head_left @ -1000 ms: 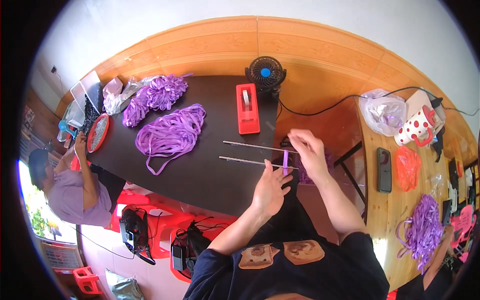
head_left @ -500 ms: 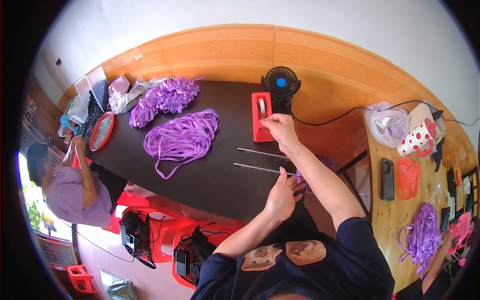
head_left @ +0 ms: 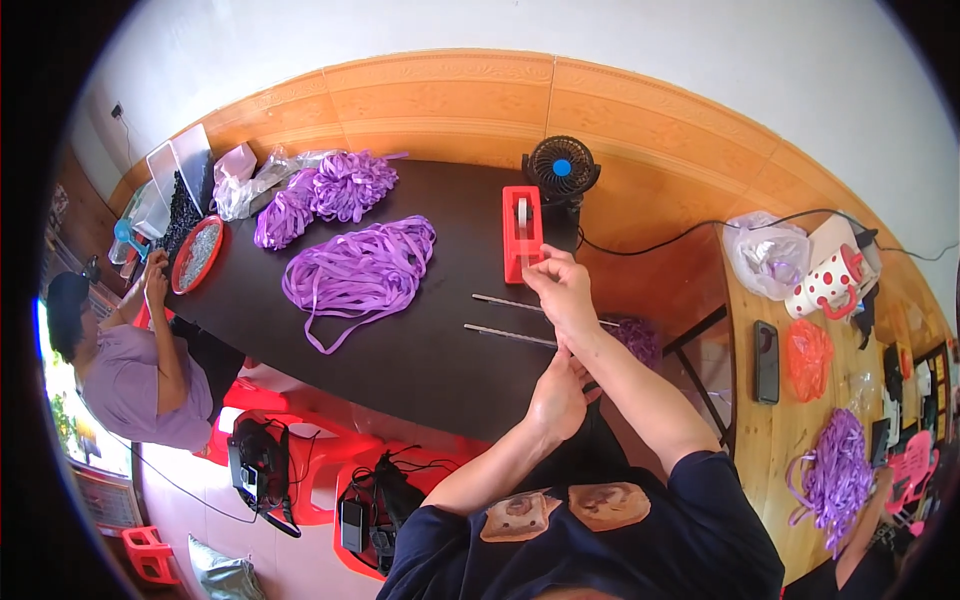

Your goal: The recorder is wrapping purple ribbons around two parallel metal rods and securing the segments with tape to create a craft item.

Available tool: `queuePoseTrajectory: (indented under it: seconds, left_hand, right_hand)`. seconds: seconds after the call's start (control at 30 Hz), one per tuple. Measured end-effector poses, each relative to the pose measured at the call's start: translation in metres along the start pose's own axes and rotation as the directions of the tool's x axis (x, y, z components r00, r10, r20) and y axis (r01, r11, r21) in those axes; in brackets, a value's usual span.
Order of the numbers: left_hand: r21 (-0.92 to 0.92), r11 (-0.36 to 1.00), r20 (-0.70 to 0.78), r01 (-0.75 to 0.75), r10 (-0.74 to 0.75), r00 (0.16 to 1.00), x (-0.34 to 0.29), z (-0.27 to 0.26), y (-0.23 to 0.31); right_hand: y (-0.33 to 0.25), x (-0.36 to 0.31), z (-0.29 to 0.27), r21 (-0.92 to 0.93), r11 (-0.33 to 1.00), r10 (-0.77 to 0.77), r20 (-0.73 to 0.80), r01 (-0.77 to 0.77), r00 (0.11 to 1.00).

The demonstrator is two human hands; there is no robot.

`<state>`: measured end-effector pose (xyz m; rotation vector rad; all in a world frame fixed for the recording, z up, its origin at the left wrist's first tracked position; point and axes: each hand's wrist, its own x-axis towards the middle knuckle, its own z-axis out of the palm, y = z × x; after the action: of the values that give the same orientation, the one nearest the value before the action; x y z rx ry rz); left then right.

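Note:
My right hand (head_left: 562, 295) is closed in a pinch at the near end of a red tape dispenser (head_left: 513, 245). Whatever its fingertips hold is too small to make out. Below it, my left hand (head_left: 558, 398) has its fingers drawn together beside the right wrist, which partly hides them. A purple ribbon showed at those fingers a moment earlier; it is now hidden. Two thin rods, the upper rod (head_left: 505, 301) and the lower rod (head_left: 505, 334), jut leftward over the dark table (head_left: 430, 375). More purple ribbon (head_left: 637, 342) hangs past the table's right side.
A loose heap of purple ribbon (head_left: 360, 270) lies left of the rods, with ribbon bundles (head_left: 350, 187) behind. A small black fan (head_left: 562, 168) stands beyond the dispenser. At left a person (head_left: 150, 370) sits near a red tray (head_left: 180, 285). A wooden table (head_left: 755, 480) stands at right.
My right hand has shifted slightly toward me at the dispenser, and its forearm now crosses the left fingertips. My left fingers have closed from a more spread pose. The view has shifted slightly.

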<state>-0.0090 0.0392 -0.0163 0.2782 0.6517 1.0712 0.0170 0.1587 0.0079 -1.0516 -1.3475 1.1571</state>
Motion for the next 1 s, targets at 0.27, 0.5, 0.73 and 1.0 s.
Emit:
queuePoseTrajectory:
  seconds: [0.27,0.5,0.73,1.0]
  left_hand:
    - [0.009,0.998,0.051,0.065,-0.065,0.997,0.000,-0.001,0.002]
    - [0.021,0.996,0.005,0.092,-0.092,0.996,0.003,-0.003,-0.002]
    - [0.052,0.995,-0.017,0.082,-0.081,0.997,0.001,-0.001,0.000]
    - [0.076,0.995,-0.017,0.067,-0.066,0.998,0.001,0.000,0.000]
  right_hand:
    - [0.025,0.008,-0.011,-0.356,0.934,-0.063,-0.041,0.045,0.997]
    - [0.033,0.017,-0.054,-0.695,0.699,-0.186,0.051,0.168,0.981]
    - [-0.008,0.001,-0.159,0.004,0.979,0.172,0.522,-0.203,0.836]
    - [0.018,-0.007,-0.151,-0.160,0.972,0.235,0.671,-0.173,0.703]
